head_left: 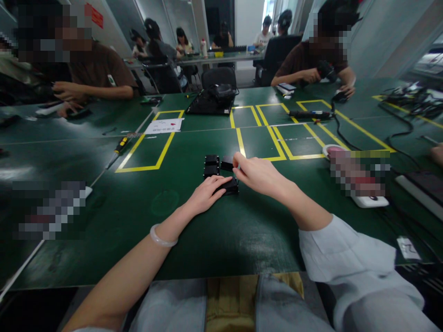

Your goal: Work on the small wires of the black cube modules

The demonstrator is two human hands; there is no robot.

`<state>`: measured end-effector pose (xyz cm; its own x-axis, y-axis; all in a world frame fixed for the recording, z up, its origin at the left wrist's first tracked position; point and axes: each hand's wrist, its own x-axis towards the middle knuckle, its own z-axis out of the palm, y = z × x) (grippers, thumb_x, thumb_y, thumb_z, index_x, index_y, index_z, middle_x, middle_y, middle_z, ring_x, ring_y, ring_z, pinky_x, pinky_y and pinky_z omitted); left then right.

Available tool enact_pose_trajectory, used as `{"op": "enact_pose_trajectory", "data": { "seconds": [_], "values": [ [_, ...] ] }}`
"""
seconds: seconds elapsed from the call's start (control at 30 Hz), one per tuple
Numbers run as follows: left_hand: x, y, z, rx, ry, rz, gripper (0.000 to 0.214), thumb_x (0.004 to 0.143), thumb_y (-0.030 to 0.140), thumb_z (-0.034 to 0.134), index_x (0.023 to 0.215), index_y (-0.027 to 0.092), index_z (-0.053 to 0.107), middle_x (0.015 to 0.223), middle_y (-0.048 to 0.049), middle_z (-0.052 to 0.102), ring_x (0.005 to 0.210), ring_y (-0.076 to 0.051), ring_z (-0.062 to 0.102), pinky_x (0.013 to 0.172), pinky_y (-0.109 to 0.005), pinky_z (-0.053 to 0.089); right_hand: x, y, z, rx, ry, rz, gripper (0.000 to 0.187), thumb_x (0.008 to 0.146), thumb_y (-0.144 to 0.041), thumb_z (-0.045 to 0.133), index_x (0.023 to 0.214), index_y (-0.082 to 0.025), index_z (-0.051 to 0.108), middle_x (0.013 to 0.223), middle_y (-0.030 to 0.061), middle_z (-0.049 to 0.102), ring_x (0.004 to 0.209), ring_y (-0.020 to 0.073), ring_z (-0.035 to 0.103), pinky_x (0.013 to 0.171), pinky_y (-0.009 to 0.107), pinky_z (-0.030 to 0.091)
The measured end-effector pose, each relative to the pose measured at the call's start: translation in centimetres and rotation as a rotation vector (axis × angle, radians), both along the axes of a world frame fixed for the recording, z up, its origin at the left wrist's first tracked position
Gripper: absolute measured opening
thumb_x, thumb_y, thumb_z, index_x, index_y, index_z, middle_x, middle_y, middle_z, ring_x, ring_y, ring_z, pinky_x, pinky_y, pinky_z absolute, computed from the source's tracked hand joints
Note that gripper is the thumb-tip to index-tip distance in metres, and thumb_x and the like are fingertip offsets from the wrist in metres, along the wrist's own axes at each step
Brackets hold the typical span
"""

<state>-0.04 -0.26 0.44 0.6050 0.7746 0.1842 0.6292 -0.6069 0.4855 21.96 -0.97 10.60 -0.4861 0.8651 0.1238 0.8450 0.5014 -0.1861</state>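
Several small black box-shaped parts [211, 168] stand close together on the green table in front of me. My left hand [204, 193] lies over the nearest ones, fingers stretched out across a black block [231, 186] at the front right. Closed in a pinch, my right hand [254, 173] is at the right edge of another black block [227, 163], which sits slightly askew behind my left fingertips. My fingers hide part of this block, and any smaller item in the pinch cannot be made out.
Yellow tape outlines [138, 168] mark the table [263, 249]. A yellow-black screwdriver [121, 145] and a paper sheet [164, 126] lie left. Phone-like devices [372, 201] flank me. Cables [408, 131] and a black rod-shaped tool [310, 114] lie right. Co-workers sit opposite.
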Motion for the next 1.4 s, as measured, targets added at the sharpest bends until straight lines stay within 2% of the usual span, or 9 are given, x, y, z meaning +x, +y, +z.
{"op": "enact_pose_trajectory", "data": {
  "seconds": [0.13,0.37,0.63,0.93,1.13,1.4],
  "values": [
    [0.02,-0.06,0.08,-0.002,-0.004,0.0,0.042,0.1,0.033,0.04,0.142,0.028,0.044,0.13,-0.0064,0.051,0.12,-0.024,0.049,0.104,-0.04,0.041,-0.02,0.11,-0.04,0.003,0.003,0.013,0.027,0.096,-0.037,0.034,0.109,-0.019,0.05,0.083,0.0057,0.068,0.069,0.0171,0.059,0.055,0.027,0.023],
    [0.03,-0.04,0.08,-0.001,-0.001,0.0,0.042,0.1,0.033,0.04,0.142,0.029,0.044,0.131,-0.0064,0.051,0.12,-0.024,0.049,0.104,-0.04,0.041,0.0,0.01,-0.06,0.006,-0.014,0.004,0.032,0.095,-0.029,0.029,0.115,-0.018,0.051,0.084,0.0072,0.069,0.066,0.0158,0.056,0.057,0.028,0.023],
    [-0.01,0.15,-0.28,0.021,-0.007,-0.011,0.042,0.1,0.032,0.04,0.141,0.028,0.044,0.13,-0.006,0.052,0.121,-0.023,0.049,0.106,-0.039,0.04,-0.03,0.03,-0.05,0.006,-0.024,-0.001,0.029,0.092,-0.026,0.032,0.113,-0.018,0.05,0.083,0.0066,0.068,0.065,0.0152,0.055,0.055,0.027,0.021],
    [-0.04,-0.02,-0.07,0.02,-0.003,-0.01,0.042,0.1,0.033,0.04,0.142,0.028,0.044,0.13,-0.0058,0.051,0.121,-0.023,0.049,0.105,-0.04,0.04,-0.02,0.05,-0.19,0.009,0.002,0.022,0.028,0.096,-0.036,0.033,0.11,-0.019,0.05,0.082,0.0056,0.068,0.066,0.0155,0.056,0.054,0.026,0.022],
    [-0.06,0.04,-0.14,0.006,-0.001,-0.003,0.042,0.1,0.033,0.04,0.142,0.029,0.044,0.131,-0.0061,0.052,0.121,-0.023,0.049,0.105,-0.04,0.041,-0.01,0.22,-0.41,0.02,-0.021,0.016,0.03,0.097,-0.03,0.028,0.113,-0.018,0.049,0.081,0.0057,0.068,0.062,0.0144,0.054,0.054,0.028,0.021],
    [-0.08,0.08,-0.27,0.014,-0.002,-0.004,0.042,0.101,0.033,0.039,0.142,0.029,0.043,0.131,-0.0055,0.051,0.121,-0.023,0.048,0.105,-0.04,0.041,0.0,0.06,-0.2,0.017,0.001,0.018,0.028,0.093,-0.027,0.031,0.113,-0.018,0.049,0.083,0.006,0.068,0.064,0.0146,0.054,0.055,0.027,0.021]
  ]
}}
